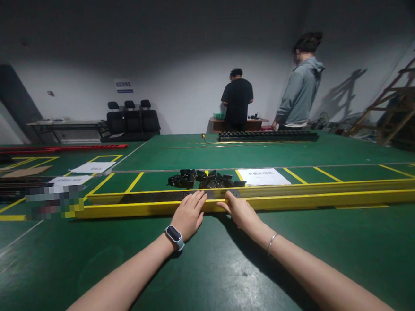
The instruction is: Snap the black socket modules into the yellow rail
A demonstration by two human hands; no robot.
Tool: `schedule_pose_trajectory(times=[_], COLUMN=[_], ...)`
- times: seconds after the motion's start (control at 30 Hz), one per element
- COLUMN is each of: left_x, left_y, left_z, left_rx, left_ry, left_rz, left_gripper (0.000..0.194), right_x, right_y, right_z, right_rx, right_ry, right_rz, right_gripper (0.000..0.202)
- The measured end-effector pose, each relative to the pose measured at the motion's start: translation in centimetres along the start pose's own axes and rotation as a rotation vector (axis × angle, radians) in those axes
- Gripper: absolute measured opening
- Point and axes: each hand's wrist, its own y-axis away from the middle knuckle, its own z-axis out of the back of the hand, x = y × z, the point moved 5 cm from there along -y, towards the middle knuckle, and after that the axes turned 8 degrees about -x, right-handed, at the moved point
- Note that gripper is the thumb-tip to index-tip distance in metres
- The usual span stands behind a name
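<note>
A long yellow channel rail (303, 202) lies crosswise in front of me, with flat black pieces (153, 197) lined up inside it. My left hand (188, 216) rests over the near wall with its fingers stretched out, the tips touching the black pieces. To its right, my right hand (242, 212) bends over the same wall. Its fingers are curled at another black piece (234, 192), and the thumb points left; the lower fingers are hidden. Just beyond the rail sits a loose heap of black plastic parts (212, 179).
The green table (216, 278) has yellow tape markings. A white paper sign (264, 176) lies behind the rail. Dark bars (11, 188) and red rails (68, 148) lie at left. Farther back are a black slotted strip (266, 136) and two people (238, 99) standing.
</note>
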Motion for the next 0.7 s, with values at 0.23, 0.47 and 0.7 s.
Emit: schedule_pose_trajectory(times=[0.23,0.47,0.7], left_x=[-0.1,0.2,0.2], left_y=[-0.1,-0.4,-0.5], left_z=[0.1,0.1,0.2], left_rx=[0.006,-0.029,-0.078], left_ry=[0.023,0.105,0.13], left_rz=[0.012,0.08,0.115], left_gripper=[0.053,0.051,0.046], right_x=[-0.7,0.3,2.8], right_y=[0.3,0.9,1.1], right_z=[-0.2,-0.2,-1.7], right_rx=[-0.028,-0.01,0.116], right_ry=[0.109,0.023,-0.142], right_rz=[-0.074,0.086,0.254], right_gripper=[0.053,0.051,0.057])
